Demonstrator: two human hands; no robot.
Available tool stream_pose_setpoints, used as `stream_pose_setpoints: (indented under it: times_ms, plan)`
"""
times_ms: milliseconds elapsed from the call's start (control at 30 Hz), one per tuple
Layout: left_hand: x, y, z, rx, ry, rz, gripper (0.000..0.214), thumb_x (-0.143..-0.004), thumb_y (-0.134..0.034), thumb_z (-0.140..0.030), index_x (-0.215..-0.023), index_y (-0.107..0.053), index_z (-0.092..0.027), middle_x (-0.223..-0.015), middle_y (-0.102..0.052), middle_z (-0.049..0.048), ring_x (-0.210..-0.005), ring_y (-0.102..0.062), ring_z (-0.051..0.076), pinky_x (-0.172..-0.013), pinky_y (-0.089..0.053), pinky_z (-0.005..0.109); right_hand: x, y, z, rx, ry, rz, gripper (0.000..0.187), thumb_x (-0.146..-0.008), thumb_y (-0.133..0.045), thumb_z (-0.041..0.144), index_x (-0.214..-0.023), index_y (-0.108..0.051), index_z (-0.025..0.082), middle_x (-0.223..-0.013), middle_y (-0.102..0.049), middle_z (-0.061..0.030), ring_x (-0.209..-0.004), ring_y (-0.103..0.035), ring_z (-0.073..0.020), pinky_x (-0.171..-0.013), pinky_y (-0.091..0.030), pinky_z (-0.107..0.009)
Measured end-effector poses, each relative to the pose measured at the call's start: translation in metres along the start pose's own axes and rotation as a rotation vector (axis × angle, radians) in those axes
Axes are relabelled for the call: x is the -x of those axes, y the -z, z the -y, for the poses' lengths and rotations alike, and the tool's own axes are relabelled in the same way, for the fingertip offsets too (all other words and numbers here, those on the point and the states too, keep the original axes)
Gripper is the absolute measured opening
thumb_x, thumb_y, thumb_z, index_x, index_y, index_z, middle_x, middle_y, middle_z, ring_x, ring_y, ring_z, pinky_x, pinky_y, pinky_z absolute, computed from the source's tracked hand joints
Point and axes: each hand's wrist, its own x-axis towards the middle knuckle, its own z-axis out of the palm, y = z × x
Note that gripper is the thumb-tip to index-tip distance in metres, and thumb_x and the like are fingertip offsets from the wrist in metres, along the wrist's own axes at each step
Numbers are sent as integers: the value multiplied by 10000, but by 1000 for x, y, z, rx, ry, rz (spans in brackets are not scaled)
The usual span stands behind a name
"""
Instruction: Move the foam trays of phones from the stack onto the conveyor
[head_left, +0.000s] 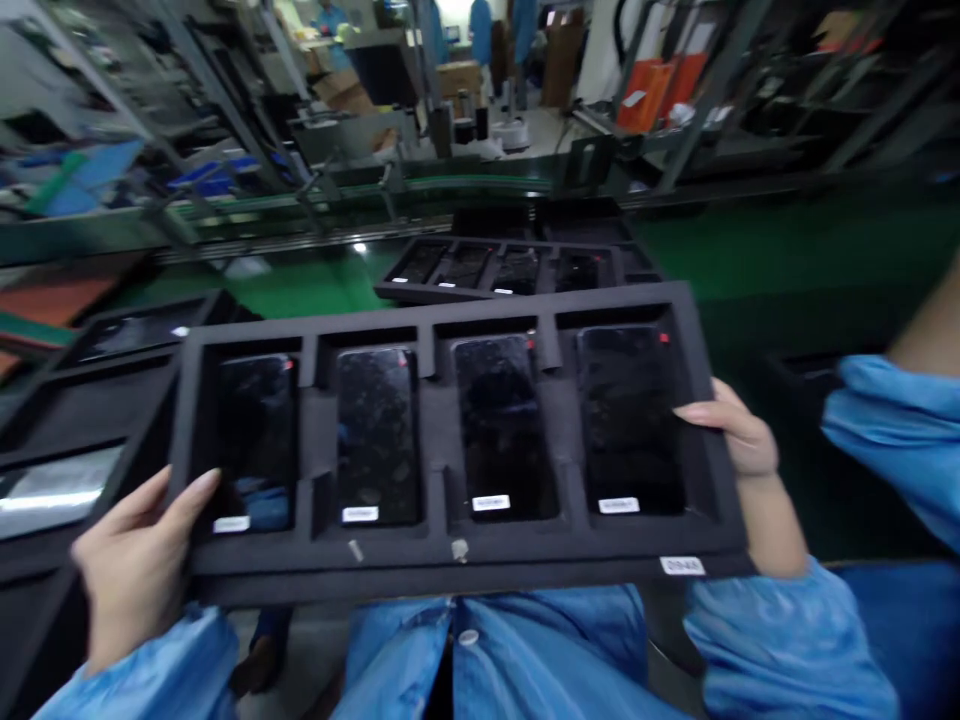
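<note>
The person holds one black foam tray (442, 440) out in front at waist height, level with the blue smock (480, 650) and slightly tilted. The tray has four compartments in a row, each with one black-screened phone (375, 435) lying face up, so four phones in all. Each phone has a small white label (491, 503) at its lower edge and a tiny red mark at its upper right corner. A fifth white label (682, 566) sits on the tray's front rim. The two hands are well apart, one at each end of the tray, both clamped on it. The left hand (135, 570) grips the left end with its thumb lying over the foam beside the first phone. The right hand (739, 440) curls around the right end with its fingers (701, 412) resting on the rim near the fourth phone. Beyond lies a second foam tray (495, 270) holding four phones, and more dark trays (135, 335) lie to the left. A blue sleeve (892, 430) at the right edge belongs to another person. Behind, a conveyor (360, 195) runs across a green floor (787, 250), with orange bins (660, 95), cardboard boxes (457, 75) and distant workers in blue (480, 30).
</note>
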Motion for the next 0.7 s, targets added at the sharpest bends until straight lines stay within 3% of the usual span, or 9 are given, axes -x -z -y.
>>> stream_pose_setpoints:
  times_ms: [133, 233, 367, 500, 700]
  plan:
    - [-8, 4, 6, 10, -38, 22, 587, -555, -830, -320, -1091, -669, -145, -947, -702, 36, -752, -626, 158, -917, -488, 363, -5, 5, 0, 153, -47, -72, 361, -413, -710, 205, -764, -626, 202, -654, -611, -14, -470, -537, -163, -423, -441, -243]
    - [-7, 5, 6, 25, -57, 28, 554, -583, -822, -307, -1090, -669, -146, -943, -707, 27, -726, -624, 132, -807, -525, 258, -1, 1, 2, 187, -23, -150, 318, -475, -667, 216, -789, -617, 214, -752, -633, -40, -564, -581, -191, -530, -490, -288]
    - [-6, 5, 8, 38, -69, 35, 534, -582, -827, -299, -1077, -678, -164, -940, -712, 21, -697, -620, 110, -732, -528, 195, 7, -9, 5, 189, -33, -138, 308, -495, -631, 212, -802, -606, 212, -784, -628, -56, -606, -594, -222, -637, -513, -363]
    - [-6, 5, 8, 49, -75, 41, 570, -581, -832, -311, -1106, -662, -169, -986, -706, 35, -741, -630, 124, -820, -525, 237, 8, -12, 6, 187, -16, -153, 312, -498, -619, 202, -811, -621, 214, -737, -621, -36, -564, -576, -195, -618, -509, -333]
    - [-5, 4, 8, 50, -75, 36, 621, -576, -834, -327, -1140, -640, -154, -1017, -697, 71, -784, -638, 188, -947, -472, 436, 5, -8, 4, 166, -7, -140, 313, -490, -634, 199, -803, -639, 208, -760, -638, -40, -557, -574, -178, -490, -447, -262]
